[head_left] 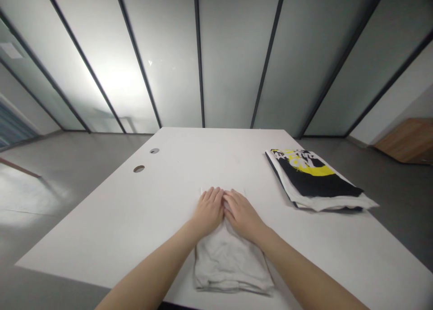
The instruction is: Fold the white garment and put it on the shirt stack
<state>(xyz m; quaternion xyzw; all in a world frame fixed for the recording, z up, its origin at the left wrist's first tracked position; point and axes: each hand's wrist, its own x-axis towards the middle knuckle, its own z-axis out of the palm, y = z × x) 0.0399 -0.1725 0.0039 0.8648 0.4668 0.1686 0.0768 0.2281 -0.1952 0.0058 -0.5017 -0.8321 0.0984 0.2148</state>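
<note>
A folded white cloth garment [233, 260] lies flat near the front of the table, its lower edge slightly wrinkled. On its far end rests my left hand [209, 209], palm down with the fingers stretched forward. My right hand [241, 213] lies flat beside it on the same cloth, fingers extended, and the two hands touch at the fingertips. Most of the cloth's far edge is hidden under them. To the right sits a stack of folded garments [314, 177], the top one black with yellow and white print.
The white table [176, 184] has two round holes near its left edge. Behind it stands a frosted glass partition [233, 62] with dark frames. A wooden panel [409, 141] shows at the far right, beyond the grey floor [91, 157].
</note>
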